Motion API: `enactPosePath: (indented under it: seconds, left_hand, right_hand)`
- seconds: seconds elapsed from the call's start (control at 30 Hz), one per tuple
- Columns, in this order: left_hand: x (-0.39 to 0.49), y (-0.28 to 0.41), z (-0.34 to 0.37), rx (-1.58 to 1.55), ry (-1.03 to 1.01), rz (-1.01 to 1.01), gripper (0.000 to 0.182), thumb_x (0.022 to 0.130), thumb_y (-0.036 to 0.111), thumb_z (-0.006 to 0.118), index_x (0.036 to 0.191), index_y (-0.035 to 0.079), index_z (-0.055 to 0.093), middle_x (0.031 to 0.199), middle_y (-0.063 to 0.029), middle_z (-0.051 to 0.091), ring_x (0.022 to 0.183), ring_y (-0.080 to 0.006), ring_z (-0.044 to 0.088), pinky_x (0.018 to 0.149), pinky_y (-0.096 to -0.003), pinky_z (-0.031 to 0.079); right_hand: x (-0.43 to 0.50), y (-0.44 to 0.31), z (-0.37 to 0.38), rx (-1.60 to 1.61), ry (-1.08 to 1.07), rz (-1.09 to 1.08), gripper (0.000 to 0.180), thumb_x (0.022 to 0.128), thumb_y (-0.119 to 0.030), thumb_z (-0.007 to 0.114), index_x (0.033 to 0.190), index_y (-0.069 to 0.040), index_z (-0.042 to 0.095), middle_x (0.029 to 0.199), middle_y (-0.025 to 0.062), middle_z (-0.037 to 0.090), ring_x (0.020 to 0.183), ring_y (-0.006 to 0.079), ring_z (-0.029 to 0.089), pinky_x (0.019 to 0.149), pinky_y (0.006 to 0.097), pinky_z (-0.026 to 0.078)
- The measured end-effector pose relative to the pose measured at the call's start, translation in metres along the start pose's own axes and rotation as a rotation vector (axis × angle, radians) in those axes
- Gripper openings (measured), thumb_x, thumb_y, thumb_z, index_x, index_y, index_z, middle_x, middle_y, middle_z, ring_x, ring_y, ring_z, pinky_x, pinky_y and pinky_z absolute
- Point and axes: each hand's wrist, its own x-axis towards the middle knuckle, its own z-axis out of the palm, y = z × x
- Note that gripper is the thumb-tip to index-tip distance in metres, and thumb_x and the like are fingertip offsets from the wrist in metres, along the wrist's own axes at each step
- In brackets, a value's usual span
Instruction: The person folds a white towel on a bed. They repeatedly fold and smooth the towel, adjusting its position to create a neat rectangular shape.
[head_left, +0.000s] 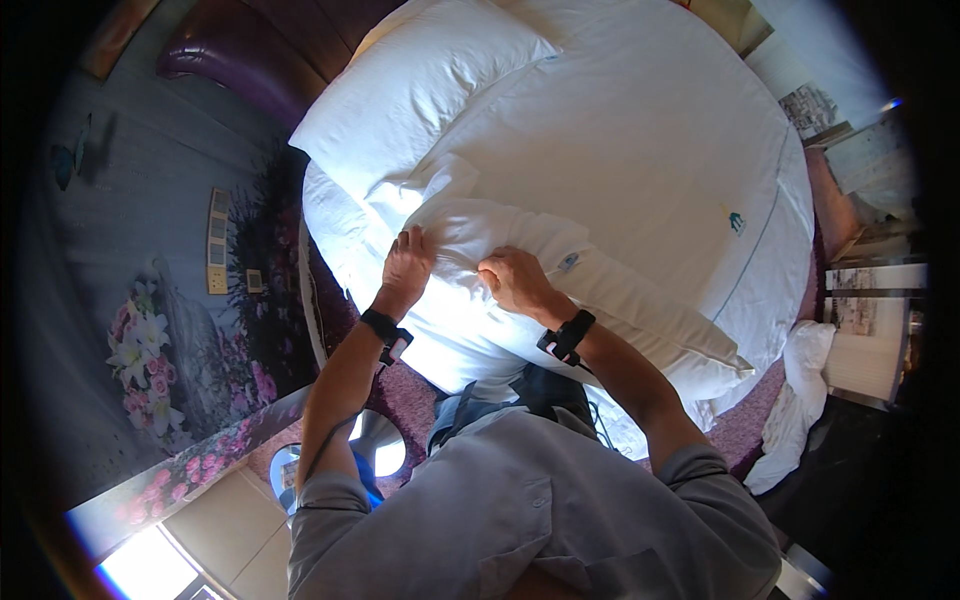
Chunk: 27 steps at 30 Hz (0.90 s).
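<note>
A white pillow in its case (637, 300) lies across the near side of a round bed with a white cover (637, 135). My left hand (409, 262) pinches the white fabric near the pillow's left end. To its right, my right hand (517, 281) is closed on the same fabric, beside a small blue mark on the cloth. Both wrists wear black straps with small devices. A second white pillow (420, 90) rests at the bed's upper left.
A purple padded headboard (232, 60) curves behind the bed at upper left. The flowered wall (150, 360) with switches (217, 232) stands on the left. Crumpled white cloth (799, 405) hangs over something dark at right. Purple carpet (405, 390) surrounds the bed.
</note>
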Motion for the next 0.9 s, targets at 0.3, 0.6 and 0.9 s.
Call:
enactPosePath:
  seconds: [0.3, 0.6, 0.9]
  left_hand:
    - [-0.01, -0.005, -0.007, -0.346, -0.058, -0.078, 0.032, 0.091, -0.003, 0.062, 0.121, -0.006, 0.054, 0.115, -0.0267, 0.062, 0.107, -0.0425, 0.065, 0.093, -0.047, 0.061]
    - [-0.009, -0.019, 0.0, -0.395, -0.198, -0.179, 0.026, 0.094, -0.002, 0.061, 0.119, -0.005, 0.053, 0.115, -0.028, 0.064, 0.105, -0.0436, 0.066, 0.089, -0.0463, 0.058]
    - [-0.026, -0.012, -0.009, -0.647, -0.266, -0.082, 0.01, 0.1, 0.004, 0.067, 0.107, 0.0, 0.062, 0.14, -0.0198, 0.06, 0.119, -0.0461, 0.064, 0.106, -0.0495, 0.053]
  right_hand:
    - [0.004, 0.0, -0.002, -0.02, 0.025, 0.01, 0.009, 0.089, -0.012, 0.07, 0.083, -0.007, 0.075, 0.085, 0.0116, 0.072, 0.085, 0.0343, 0.068, 0.078, 0.0448, 0.056]
    - [0.004, -0.005, -0.005, 0.037, 0.02, 0.004, 0.01, 0.09, -0.012, 0.073, 0.083, -0.006, 0.075, 0.085, 0.0137, 0.073, 0.085, 0.0359, 0.07, 0.078, 0.0465, 0.056]
    - [0.008, -0.004, -0.023, 0.075, 0.014, 0.021, 0.009, 0.09, -0.011, 0.075, 0.087, -0.003, 0.076, 0.084, 0.0139, 0.073, 0.082, 0.0366, 0.07, 0.076, 0.0451, 0.056]
